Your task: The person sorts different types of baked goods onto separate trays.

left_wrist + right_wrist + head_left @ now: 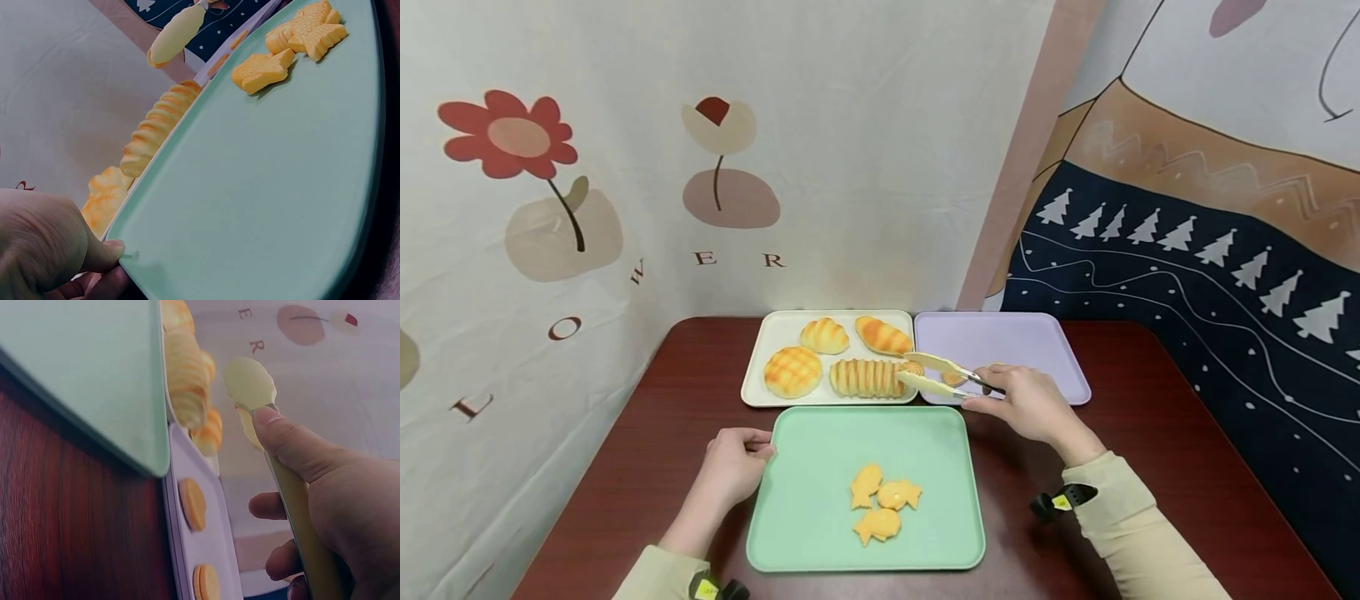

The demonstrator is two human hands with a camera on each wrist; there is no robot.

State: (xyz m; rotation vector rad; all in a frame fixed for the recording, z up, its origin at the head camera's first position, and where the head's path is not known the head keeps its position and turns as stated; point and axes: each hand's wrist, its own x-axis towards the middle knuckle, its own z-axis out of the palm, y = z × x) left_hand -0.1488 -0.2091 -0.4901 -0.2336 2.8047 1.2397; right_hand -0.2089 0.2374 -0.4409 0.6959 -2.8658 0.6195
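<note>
My left hand [737,465] pinches the left rim of a light green tray [820,458], with the thumb on top of the edge in the left wrist view. Three fish-shaped biscuits [877,524] lie together on that tray. My right hand [1030,404] grips a pair of tongs [932,362] with cream-coloured tips and metal arms. The tongs' tips stand apart and point left, overlapping the right end of a long ridged bread roll [865,378] in the head view. In the right wrist view the thumb presses along the upper tong arm.
Behind the green tray, a cream tray [756,387] also carries a round bread [793,372], a small croissant-like bread [824,336] and an oval bread [883,335]. Beside it, a purple tray [1037,350] bears round biscuits [192,504]. Printed cloth [880,167] hangs behind the table.
</note>
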